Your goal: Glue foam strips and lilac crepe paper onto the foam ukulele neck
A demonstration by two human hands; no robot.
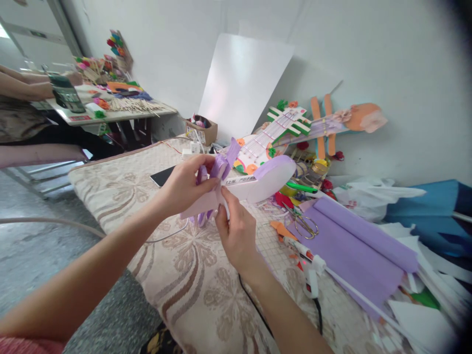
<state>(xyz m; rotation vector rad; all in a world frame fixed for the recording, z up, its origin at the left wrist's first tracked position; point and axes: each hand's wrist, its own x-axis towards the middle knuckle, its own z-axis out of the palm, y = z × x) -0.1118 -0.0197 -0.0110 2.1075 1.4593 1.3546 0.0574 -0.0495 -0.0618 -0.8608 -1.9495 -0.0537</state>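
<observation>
Above the cloth-covered table, I hold a white board craft piece [275, 183] with purple crepe paper along its edges and printed characters on its narrow part. It has a rounded end at the right. My left hand [188, 182] pinches it near the purple strips with thumb and fingers. My right hand [236, 226] grips its lower edge close by, fingertips pressed together on the white surface. The fingers partly hide the piece's middle. A dark phone [162, 176] lies behind my left wrist. To the right are gold-handled scissors [307, 227] and a white glue gun [309, 275].
Purple crepe paper [346, 255] spreads over the right side. Decorated paper guitars [275, 135] lean at the back by a white board [245, 83]. A cardboard box [206, 132] stands behind. At left, a person [25, 113] sits by another table with a dark bottle [66, 92].
</observation>
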